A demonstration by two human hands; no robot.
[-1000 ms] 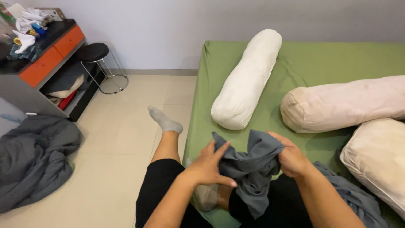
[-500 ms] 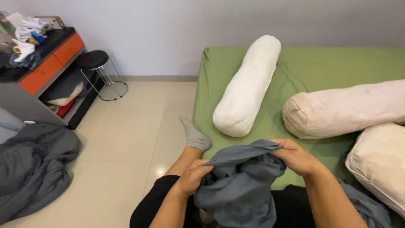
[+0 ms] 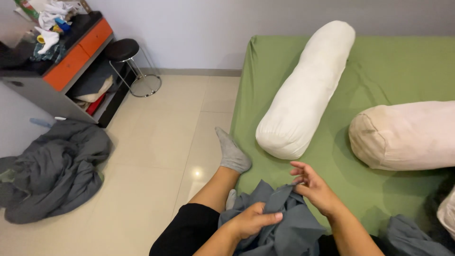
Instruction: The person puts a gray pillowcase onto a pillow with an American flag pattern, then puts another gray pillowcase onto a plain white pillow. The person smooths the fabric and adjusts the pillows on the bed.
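Observation:
A crumpled grey-blue cloth lies on my lap at the edge of a bed with a green sheet. My left hand grips a bunch of the cloth from the left, thumb on top. My right hand pinches its upper edge with thumb and forefinger, the other fingers spread. My leg in black shorts and a grey sock reaches out over the tiled floor.
A white bolster and a cream bolster lie on the bed. More grey cloth sits at the lower right. On the floor left lies a grey blanket heap, beside an orange-fronted cabinet and a black stool.
The cloth has come down from a raised bundle to my lap. My left hand has shifted right along it, my right hand now pinches its top edge, and the camera tilted lower.

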